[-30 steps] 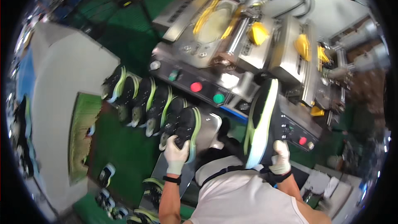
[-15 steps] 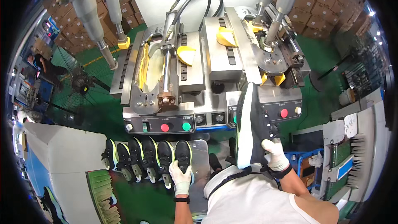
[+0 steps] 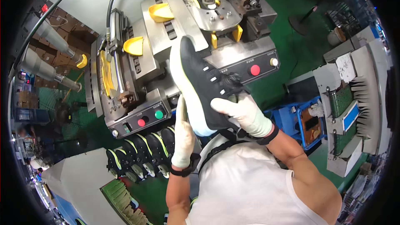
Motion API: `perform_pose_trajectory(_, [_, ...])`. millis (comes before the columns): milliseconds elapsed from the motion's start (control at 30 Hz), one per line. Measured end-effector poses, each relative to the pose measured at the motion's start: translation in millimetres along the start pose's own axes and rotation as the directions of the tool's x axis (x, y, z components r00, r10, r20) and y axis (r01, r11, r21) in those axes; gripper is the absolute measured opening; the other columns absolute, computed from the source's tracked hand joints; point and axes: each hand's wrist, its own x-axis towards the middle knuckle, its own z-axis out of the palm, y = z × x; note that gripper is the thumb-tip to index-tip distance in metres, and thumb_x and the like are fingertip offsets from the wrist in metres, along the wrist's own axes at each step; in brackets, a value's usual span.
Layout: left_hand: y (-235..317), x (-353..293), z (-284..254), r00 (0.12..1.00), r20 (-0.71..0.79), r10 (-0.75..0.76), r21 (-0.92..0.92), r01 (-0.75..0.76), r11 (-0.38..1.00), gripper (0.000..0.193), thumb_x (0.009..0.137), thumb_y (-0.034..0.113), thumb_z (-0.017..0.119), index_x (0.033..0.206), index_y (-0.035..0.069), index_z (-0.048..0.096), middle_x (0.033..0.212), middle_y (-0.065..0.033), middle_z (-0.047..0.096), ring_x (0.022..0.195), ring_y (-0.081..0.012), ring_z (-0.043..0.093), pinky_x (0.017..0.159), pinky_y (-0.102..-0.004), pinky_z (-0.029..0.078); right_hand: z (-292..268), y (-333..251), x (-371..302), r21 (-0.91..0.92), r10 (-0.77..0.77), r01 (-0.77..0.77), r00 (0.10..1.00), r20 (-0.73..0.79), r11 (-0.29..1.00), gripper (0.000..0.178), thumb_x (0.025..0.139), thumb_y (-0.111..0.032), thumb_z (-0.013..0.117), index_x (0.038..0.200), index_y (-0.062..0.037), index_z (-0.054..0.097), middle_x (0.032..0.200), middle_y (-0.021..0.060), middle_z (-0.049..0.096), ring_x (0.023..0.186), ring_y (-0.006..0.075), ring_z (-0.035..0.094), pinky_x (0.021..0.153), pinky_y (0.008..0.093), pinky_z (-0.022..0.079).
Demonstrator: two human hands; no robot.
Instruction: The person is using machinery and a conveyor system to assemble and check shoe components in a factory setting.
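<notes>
A black sneaker [image 3: 201, 82] with a thick white sole and yellow-green trim is held up, toe pointing away from me. My gloved right hand [image 3: 246, 114] grips it near the collar, thumb on the near side and the other fingers partly hidden by the shoe. On the sole side, my gloved left hand [image 3: 183, 137] reaches upward with its fingers stretched out straight, lying along the white sole near the heel. Below and left, several similar black sneakers [image 3: 143, 148] stand in a row.
Ahead is a two-station metal press [image 3: 227, 29] with yellow pads [image 3: 161, 12], hoses and a control panel [image 3: 250, 68] of coloured buttons. At right are a blue cart [image 3: 308, 123] and a brush-edged rack [image 3: 362, 93]. Another brush [image 3: 121, 200] sits at lower left.
My left hand has left the sneaker in the row and come up against the held sneaker's sole. The held sneaker has moved left and tilted. My view has turned right.
</notes>
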Motion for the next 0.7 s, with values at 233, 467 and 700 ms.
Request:
perform_pose_trajectory(233, [-13, -30, -22, 0.871, -0.451, -0.194, -0.357, 0.023, 0.934, 0.071, 0.110, 0.064, 0.051, 0.158, 0.013, 0.052, 0.158, -0.0065, 0.057, 0.142, -0.0254, 0.057, 0.125, -0.0460, 0.042, 9, 32, 1, -0.405, 0.182, -0.056, 0.943, 0.279, 0.913, 0.099, 0.083, -0.037, 0.091, 0.160, 0.0002, 0.041, 0.155, 0.0216, 0.054, 0.147, 0.0290, 0.051, 0.123, 0.0393, 0.041])
perform_pose_trajectory(467, [-2, -48, -21, 0.925, -0.358, -0.125, -0.742, -0.200, 0.640, 0.092, 0.097, 0.085, 0.052, 0.150, 0.009, 0.057, 0.126, -0.0182, 0.071, 0.113, -0.0350, 0.068, 0.102, -0.0549, 0.056, 20, 102, -14, -0.443, -0.006, 0.323, 0.813, 0.582, 0.836, 0.151, 0.068, -0.040, 0.104, 0.170, 0.0056, 0.002, 0.173, 0.0267, 0.028, 0.159, 0.0394, 0.035, 0.130, 0.0471, 0.032])
perform_pose_trajectory(700, [-7, -67, -8, 0.728, -0.669, -0.153, -0.501, -0.290, 0.815, 0.089, 0.104, 0.080, 0.043, 0.162, 0.012, 0.048, 0.145, -0.0149, 0.065, 0.126, -0.0324, 0.065, 0.116, -0.0488, 0.049, 49, 70, -21, 0.504, 0.553, -0.756, 0.652, 0.518, 0.418, 0.119, 0.086, -0.028, 0.095, 0.175, -0.0194, 0.015, 0.164, 0.0138, 0.050, 0.139, 0.0239, 0.058, 0.109, 0.0414, 0.056])
